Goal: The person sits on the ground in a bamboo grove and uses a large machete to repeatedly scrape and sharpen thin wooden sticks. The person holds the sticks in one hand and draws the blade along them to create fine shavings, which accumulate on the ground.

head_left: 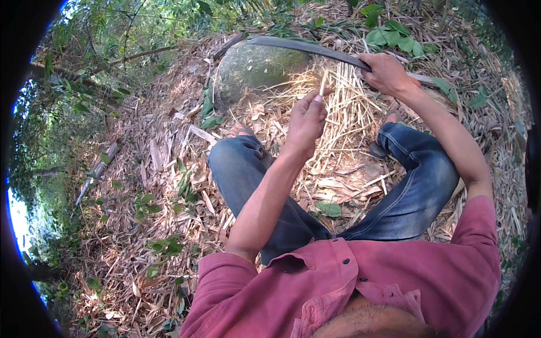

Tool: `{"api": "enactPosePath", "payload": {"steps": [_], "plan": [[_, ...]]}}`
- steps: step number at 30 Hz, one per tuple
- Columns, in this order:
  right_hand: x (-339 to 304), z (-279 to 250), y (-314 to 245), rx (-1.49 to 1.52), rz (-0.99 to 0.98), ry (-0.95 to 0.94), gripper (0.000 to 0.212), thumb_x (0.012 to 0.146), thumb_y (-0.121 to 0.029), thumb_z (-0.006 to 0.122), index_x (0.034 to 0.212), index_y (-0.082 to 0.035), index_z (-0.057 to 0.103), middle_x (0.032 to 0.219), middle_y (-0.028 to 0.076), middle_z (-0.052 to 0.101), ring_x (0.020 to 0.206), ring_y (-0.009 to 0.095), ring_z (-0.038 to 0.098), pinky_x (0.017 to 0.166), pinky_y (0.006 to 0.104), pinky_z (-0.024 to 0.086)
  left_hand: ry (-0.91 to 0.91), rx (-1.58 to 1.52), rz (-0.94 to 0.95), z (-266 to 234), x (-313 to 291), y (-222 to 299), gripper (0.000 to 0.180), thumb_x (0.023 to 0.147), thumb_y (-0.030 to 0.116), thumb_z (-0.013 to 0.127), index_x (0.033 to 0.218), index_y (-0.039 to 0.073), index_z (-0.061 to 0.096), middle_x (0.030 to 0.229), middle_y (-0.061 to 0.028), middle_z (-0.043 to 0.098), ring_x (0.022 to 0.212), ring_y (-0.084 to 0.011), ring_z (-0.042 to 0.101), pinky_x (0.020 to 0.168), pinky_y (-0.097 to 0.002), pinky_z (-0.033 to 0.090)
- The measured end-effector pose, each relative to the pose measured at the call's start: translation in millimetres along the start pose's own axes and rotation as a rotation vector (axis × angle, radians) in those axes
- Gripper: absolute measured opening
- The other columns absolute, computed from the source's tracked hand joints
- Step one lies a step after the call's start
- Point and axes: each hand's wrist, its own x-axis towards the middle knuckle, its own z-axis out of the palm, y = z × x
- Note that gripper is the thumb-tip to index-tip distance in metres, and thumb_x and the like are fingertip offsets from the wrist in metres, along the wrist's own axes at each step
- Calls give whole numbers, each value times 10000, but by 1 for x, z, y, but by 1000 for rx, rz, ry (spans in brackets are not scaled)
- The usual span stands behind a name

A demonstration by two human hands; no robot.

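A green leaf (328, 208) lies between the bent, jeans-clad legs (408, 194); farther off, pale split sticks (344, 121) spread in a pile, with a mossy stone (245, 73) to their left and broad green leaves (394, 38) far right. Dry litter covers the ground (152, 197), greenery beyond. The left hand (307, 121), nearer, closes on a pale stick (323, 84) pointing away; the right hand (385, 73), farther, grips a curved dark blade (310, 47) reaching left over the stone.
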Motion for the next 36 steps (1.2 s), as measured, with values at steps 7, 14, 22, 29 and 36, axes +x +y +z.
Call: {"api": "enactPosePath", "payload": {"steps": [7,14,22,29,36], "plan": [[0,-1,5,794,217,-160,342,930,-316,521,1012,2,617,701,37,611,624,74,570,523,237,431,-90,21,-39,8,-7,-8,292,988,161,367,1221,37,493,610,70,355,453,-13,286,387,-160,229],[5,-3,-18,1302,243,74,301,894,-291,590,988,-6,616,749,40,628,606,88,577,539,239,476,-141,84,-52,8,-4,-20,271,995,204,362,1166,64,518,619,47,459,491,-36,402,434,-176,313],[1,6,-5,1021,144,53,306,831,-272,679,964,-1,630,693,19,596,593,73,562,544,227,456,-153,187,-101,10,-6,-20,286,988,204,381,1180,60,537,661,16,518,549,-67,514,496,-197,428],[-2,-1,-10,934,102,42,171,810,-206,664,849,-40,662,639,31,621,550,93,581,516,239,473,-119,215,-76,15,4,-28,306,980,209,395,1201,22,494,836,-54,593,712,-114,602,655,-245,520],[-7,1,-41,926,38,-66,164,812,-177,651,882,-29,653,660,15,616,593,82,570,535,257,466,-46,56,28,10,19,-26,275,951,177,492,1161,0,513,860,-67,611,713,-119,608,611,-222,516]]}}
